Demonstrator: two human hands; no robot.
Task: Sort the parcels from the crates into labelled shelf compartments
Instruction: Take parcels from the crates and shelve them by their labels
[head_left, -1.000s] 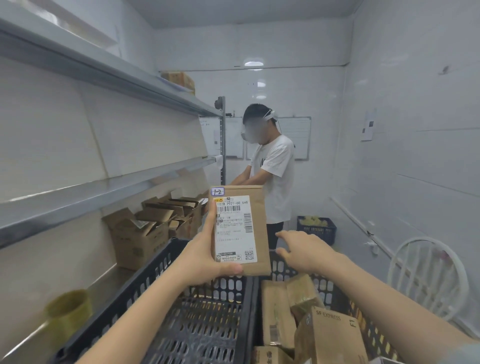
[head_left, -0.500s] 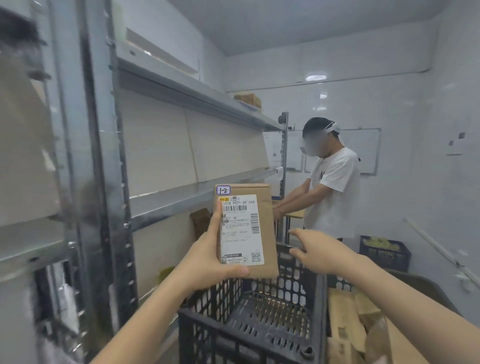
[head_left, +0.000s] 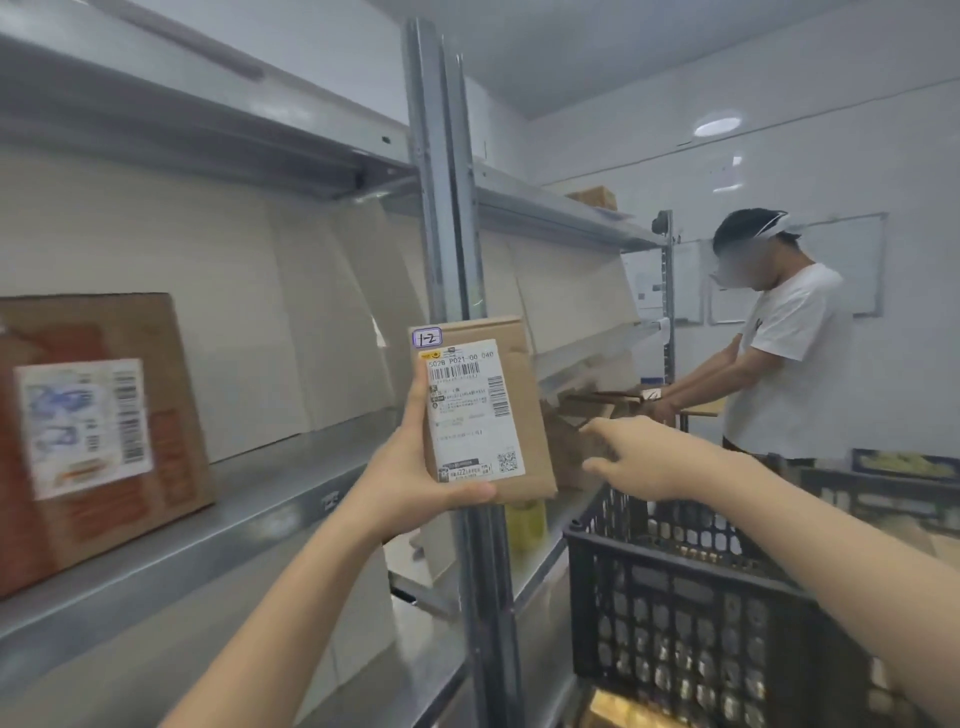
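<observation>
My left hand (head_left: 410, 470) grips a small brown parcel (head_left: 480, 410) upright at chest height, its white shipping label and a handwritten "1-2" tag facing me. The parcel sits in front of the metal shelf upright (head_left: 441, 171). My right hand (head_left: 641, 454) hovers just right of the parcel with fingers extended and holds nothing. Below it stands a black plastic crate (head_left: 675, 613). The grey metal shelf (head_left: 249, 514) runs along the left, split into compartments by pale dividers.
A large brown box (head_left: 98, 431) with a white label stands on the left shelf. Another person in a white shirt (head_left: 784, 358) works at the far end of the shelving beside more cardboard boxes (head_left: 592, 410). A yellowish roll (head_left: 527, 522) lies on the lower shelf.
My view has swung left along the shelving, bringing the shelf upright and the large labelled box into sight. The parcel stays in my left hand, the right hand still hovers beside it.
</observation>
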